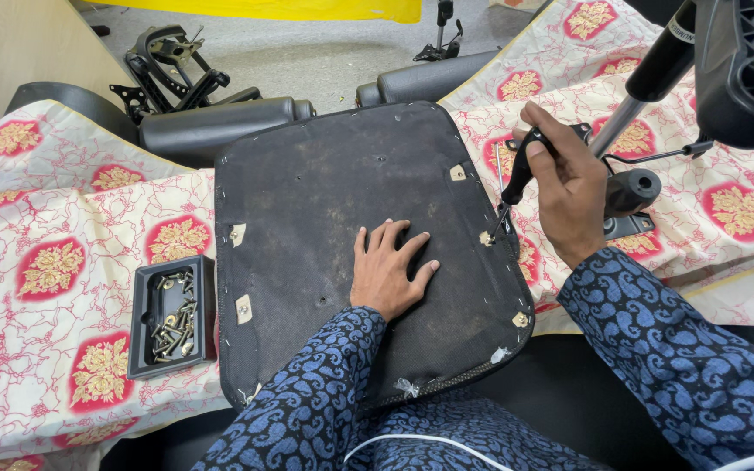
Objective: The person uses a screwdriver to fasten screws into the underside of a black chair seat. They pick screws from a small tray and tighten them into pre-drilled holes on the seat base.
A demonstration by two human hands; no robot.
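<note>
A tabletop draped in a cream cloth (pixel 63 218) with red and gold floral medallions fills the view; beyond it lies a grey floor with a yellow strip along the top edge. A black chair seat base (pixel 342 183), underside up, lies in the middle of the cloth. The left hand (pixel 388 269) presses flat on it, fingers spread, gripping nothing. The right hand (pixel 565 187) has its grip clenched round a black-handled screwdriver (pixel 517 179), tip set at a screw (pixel 486 237) near the seat's right edge. A small black tray of screws (pixel 170 314) sits just left of the seat. Black armrests (pixel 220 122) lie behind. A chair mechanism, perhaps a gas-lift column (pixel 647 78), is cut off at top right.
</note>
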